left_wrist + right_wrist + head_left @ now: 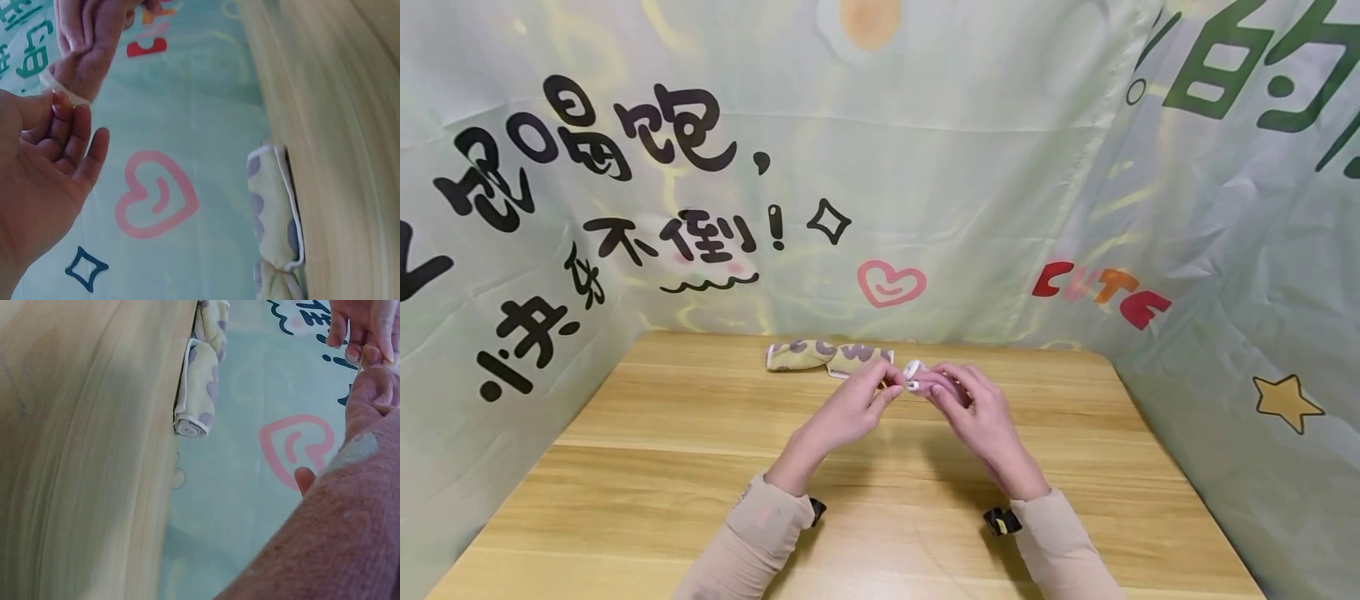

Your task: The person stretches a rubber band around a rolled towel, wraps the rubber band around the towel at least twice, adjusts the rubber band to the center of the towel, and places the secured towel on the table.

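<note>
A pink rolled towel [934, 381] with a white edge is held above the table in my right hand [987, 415], whose thumb and fingers grip it from the right. At its left end, my left hand [850, 408] brings thumb and fingertips together on what looks like a thin yellowish band, largely hidden by the fingers. In the left wrist view these fingertips touch the white rim of the pink towel [84, 72]. The towel roll [350, 519] fills the lower right of the right wrist view. Behind the hands lies a yellow towel roll [801, 356] with purple spots, cinched at its middle.
The wooden table [662, 467] spreads under both arms. Printed cloth walls [985, 192] stand along its back and sides, close behind the yellow roll. A black strap piece [1002, 522] shows at the right wrist.
</note>
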